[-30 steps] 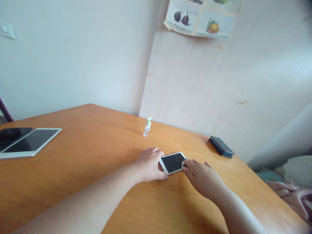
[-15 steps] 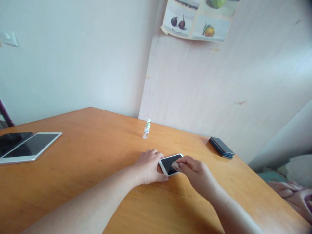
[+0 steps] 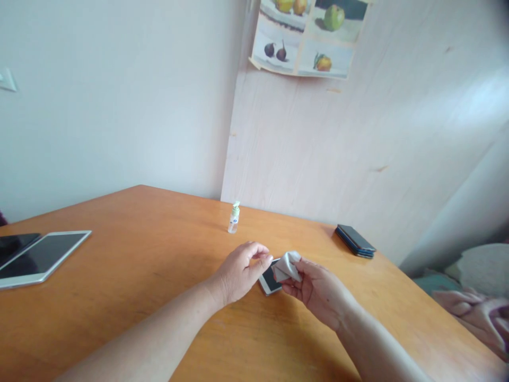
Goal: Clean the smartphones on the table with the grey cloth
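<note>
A white-framed smartphone point(image 3: 268, 283) lies flat on the wooden table, its dark screen up and partly covered from view. Between thumb and fingers, my right hand point(image 3: 318, 292) grips a small crumpled grey cloth point(image 3: 288, 266) just above the phone. My left hand point(image 3: 240, 273) is at the phone's left side, thumb and fingers curved with a gap between them and nothing held. Beyond the hands a small clear pump bottle point(image 3: 234, 218) with a pale green top stands upright.
A white tablet point(image 3: 43, 257) and a dark device point(image 3: 16, 245) lie at the table's left. A stack of dark phones point(image 3: 355, 241) sits near the right edge. Fabric point(image 3: 473, 313) is heaped beyond that edge. Fruit pictures point(image 3: 304, 40) hang on the wall behind.
My right hand has lifted the cloth off the screen and turned, so more of the cloth shows. My left hand has let go of the phone's edge. The view has tilted slightly.
</note>
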The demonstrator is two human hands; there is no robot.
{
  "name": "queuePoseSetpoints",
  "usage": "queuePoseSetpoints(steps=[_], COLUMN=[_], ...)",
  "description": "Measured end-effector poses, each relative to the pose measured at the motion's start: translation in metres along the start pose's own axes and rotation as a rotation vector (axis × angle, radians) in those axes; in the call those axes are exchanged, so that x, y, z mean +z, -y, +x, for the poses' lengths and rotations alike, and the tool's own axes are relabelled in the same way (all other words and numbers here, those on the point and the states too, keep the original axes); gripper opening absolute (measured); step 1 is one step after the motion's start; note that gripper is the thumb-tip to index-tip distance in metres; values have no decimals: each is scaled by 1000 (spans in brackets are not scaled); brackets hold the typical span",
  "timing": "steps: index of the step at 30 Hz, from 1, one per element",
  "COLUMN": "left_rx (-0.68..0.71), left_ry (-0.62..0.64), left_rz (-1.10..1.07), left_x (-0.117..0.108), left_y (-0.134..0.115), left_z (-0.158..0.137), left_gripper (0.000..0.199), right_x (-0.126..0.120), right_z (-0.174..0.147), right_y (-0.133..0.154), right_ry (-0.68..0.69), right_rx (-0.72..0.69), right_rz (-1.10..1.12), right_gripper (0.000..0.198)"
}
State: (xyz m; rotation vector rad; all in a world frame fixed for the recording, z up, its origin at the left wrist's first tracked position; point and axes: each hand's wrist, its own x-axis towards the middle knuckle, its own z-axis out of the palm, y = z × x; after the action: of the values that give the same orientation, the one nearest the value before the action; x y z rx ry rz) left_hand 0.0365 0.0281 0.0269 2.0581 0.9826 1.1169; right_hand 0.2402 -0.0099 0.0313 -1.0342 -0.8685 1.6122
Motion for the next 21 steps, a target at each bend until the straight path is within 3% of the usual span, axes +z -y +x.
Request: queuePoseSetpoints(steps=[3, 6, 9, 15, 18, 21], left_rx=[-14, 5, -24, -199, -307, -328], left_ry=[31, 86, 68, -36, -41, -12], left_rz=[-67, -66, -132, -541, -705, -826], left_x=[2, 4, 3, -4, -3, -2], left_y=[-7, -9, -9, -13, -10, -5], left_z=[-3, -3, -2, 2, 2, 2], left_gripper=[30, 19, 19, 18, 20, 20], right_x=[3, 5, 5, 2, 2, 4], right_z=[-2, -3, -3, 0, 0, -2], right_y=[-3, -5, -5, -4, -5, -6], right_ry=[23, 91, 125, 48, 46, 37], right_rx=[7, -1, -29, -61, -72, -77], right_rz=[-27, -75, -107, -84, -74, -118], right_gripper=[19, 18, 16, 15, 14, 16])
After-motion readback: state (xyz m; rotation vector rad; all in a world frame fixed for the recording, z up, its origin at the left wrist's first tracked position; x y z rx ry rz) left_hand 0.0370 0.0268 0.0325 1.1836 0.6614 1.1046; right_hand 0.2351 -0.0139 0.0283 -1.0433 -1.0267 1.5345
